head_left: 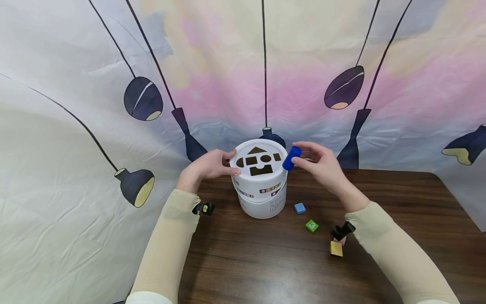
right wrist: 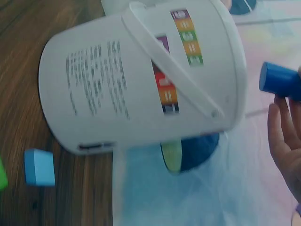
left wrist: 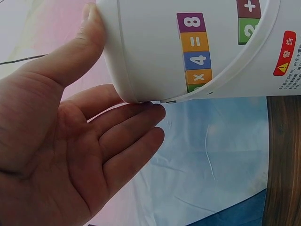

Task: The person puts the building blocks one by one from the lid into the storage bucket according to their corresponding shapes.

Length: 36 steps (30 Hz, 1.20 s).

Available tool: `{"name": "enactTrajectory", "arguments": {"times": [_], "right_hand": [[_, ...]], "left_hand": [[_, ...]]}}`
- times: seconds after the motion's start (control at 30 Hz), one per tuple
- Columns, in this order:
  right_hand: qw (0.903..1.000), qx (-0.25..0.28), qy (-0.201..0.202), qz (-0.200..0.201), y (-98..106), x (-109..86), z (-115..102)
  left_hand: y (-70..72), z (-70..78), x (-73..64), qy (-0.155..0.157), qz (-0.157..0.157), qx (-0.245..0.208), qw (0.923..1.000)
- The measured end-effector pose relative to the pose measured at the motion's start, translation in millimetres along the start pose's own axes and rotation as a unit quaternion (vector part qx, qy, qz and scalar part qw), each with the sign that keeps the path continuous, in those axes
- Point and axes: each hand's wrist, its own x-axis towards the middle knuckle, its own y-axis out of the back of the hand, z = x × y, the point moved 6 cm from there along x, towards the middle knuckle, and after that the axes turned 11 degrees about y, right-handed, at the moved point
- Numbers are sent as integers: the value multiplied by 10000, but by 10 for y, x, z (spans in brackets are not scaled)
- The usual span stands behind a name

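A white bucket [head_left: 262, 207] stands upright on the table, its lid [head_left: 270, 147] cut with several shaped holes, among them a triangle and a round one. My left hand [head_left: 212, 164] rests against the lid's left rim, thumb at the near side. In the left wrist view its fingers [left wrist: 134, 134] are fairly straight, some touching the rim. Just off the lid's right edge, my right hand [head_left: 319, 162] pinches a blue cylinder [head_left: 291, 158], tilted and in the air. The right wrist view shows the cylinder [right wrist: 280, 79] apart from the bucket.
On the brown table [head_left: 250, 257], a light blue block [head_left: 300, 208] lies right of the bucket, with a green block [head_left: 312, 226] nearer. A yellow block [head_left: 336, 249] and a partly hidden pink one [head_left: 341, 241] lie below the right wrist. Behind hangs a lamp-patterned cloth [head_left: 228, 93].
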Motion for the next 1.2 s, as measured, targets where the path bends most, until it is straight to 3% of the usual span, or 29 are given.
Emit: {"name": "enactTrajectory", "arguments": {"times": [0.23,0.53,0.9,1.2], "right_hand": [[9995,112,164,241,-247,241,-33],[9991,-412,76,-75,-493,445,-18],[9947,-1029,-47,69,-628,523,22],[9961,-872,-92,77,-683,475,87]], "left_hand": [[8,23,20,3,-27,-86,10000],[-14,-11,28,10,-33,-139,9999],[0,-1,20,19,-82,-245,9997],[-32,-30,7,36,-43,-235,9997]]}}
